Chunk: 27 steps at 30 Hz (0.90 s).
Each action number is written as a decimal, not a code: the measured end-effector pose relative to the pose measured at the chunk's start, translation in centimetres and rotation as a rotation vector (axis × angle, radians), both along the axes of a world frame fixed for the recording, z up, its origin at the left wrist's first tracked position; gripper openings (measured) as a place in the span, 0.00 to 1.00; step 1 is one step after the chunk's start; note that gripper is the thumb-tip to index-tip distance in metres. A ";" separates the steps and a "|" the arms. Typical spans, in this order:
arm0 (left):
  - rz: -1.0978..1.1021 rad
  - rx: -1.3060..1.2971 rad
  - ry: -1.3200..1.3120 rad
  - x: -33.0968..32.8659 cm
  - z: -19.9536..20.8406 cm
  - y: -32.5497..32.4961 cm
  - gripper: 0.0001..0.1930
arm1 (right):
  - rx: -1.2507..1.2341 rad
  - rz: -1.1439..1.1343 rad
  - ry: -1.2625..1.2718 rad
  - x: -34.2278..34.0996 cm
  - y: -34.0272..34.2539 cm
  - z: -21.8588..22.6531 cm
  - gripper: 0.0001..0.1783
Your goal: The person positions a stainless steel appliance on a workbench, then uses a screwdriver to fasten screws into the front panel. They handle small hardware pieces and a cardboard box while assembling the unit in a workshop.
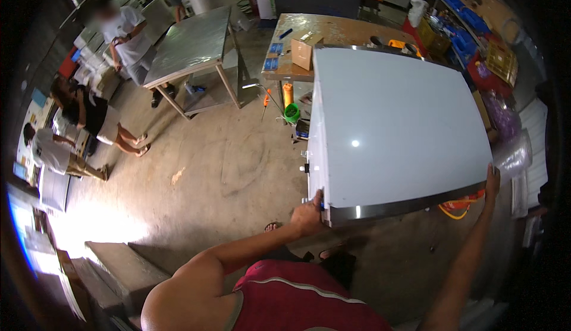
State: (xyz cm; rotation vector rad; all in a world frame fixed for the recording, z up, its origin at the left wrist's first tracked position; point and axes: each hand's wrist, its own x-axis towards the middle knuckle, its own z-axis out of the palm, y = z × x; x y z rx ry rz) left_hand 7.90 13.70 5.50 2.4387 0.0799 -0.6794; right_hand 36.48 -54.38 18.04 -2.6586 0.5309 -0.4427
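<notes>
A large box-shaped white cabinet with dark, shiny metal edge strips stands in front of me, its flat top facing up. Small black and clear fittings show along its left side. My left hand grips the near left corner, its index finger lying up along the side. At the near right corner, my right hand is closed around the edge. The undersides of both grips are hidden. Beyond the cabinet, its far edge reaches a wooden workbench, where an open cardboard box sits.
A metal-topped table stands far left, with a person beside it and other people along the left. A green container and orange tools are left of the cabinet. Blue bins line the right wall. Cardboard boxes lie lower left.
</notes>
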 end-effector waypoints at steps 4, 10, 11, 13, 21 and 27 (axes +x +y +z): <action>0.077 -0.071 -0.052 -1.3 2.2 -6.4 0.62 | 0.079 0.151 -0.001 4.0 -6.6 -0.2 0.43; 0.150 -0.065 -0.195 -0.6 2.0 -17.1 0.64 | 0.111 0.125 0.034 8.5 -15.0 -0.5 0.46; 0.162 -0.085 -0.161 -0.5 2.3 -18.6 0.60 | 0.091 0.095 0.070 8.9 -16.4 -0.2 0.46; 0.178 -0.111 -0.111 0.2 2.8 -21.0 0.57 | 0.017 0.109 -0.044 10.1 -18.0 -0.4 0.47; 0.186 -0.065 -0.054 3.0 -0.7 -23.0 0.64 | -0.063 -0.013 0.100 10.1 -18.9 0.7 0.54; 0.049 -0.062 -0.193 5.7 -5.9 -17.1 0.49 | -0.049 -0.033 0.020 7.5 -14.8 0.4 0.52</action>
